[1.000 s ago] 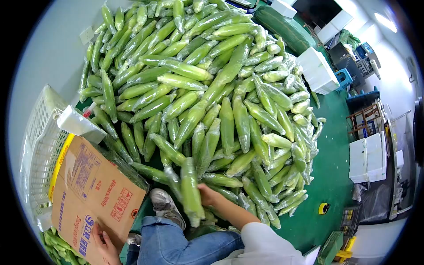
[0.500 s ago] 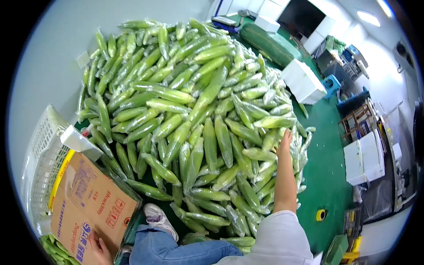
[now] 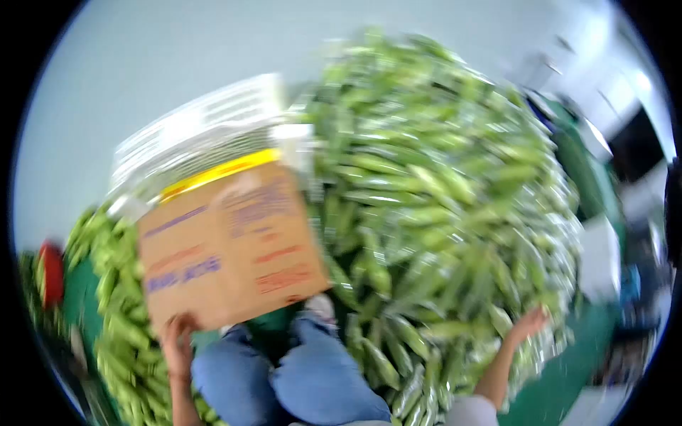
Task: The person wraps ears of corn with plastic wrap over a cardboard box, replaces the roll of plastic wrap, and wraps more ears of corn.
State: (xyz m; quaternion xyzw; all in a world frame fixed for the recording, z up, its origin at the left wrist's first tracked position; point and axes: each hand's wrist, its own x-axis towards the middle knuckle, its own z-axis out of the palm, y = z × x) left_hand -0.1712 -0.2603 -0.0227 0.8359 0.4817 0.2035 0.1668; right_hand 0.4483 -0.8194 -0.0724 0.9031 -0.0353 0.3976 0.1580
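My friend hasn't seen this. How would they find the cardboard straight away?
Find the huge heap of green corn on the picture's right. Just left of it, above the person's knees, is the cardboard, the left hand at its bottom-left corner. Its brown face with blue and red printing sets it apart from the green heap and white basket nearby.

A white box (image 3: 599,261) stands on green floor (image 3: 590,337) beside, apparently, a blue stool (image 3: 630,284)

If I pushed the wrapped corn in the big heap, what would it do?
The wrapped corn might roll a little, because the pieces look long and rounded. It could feel slippery, since its wrapping looks shiny. Others would perhaps slide too, as they lie piled on each other.
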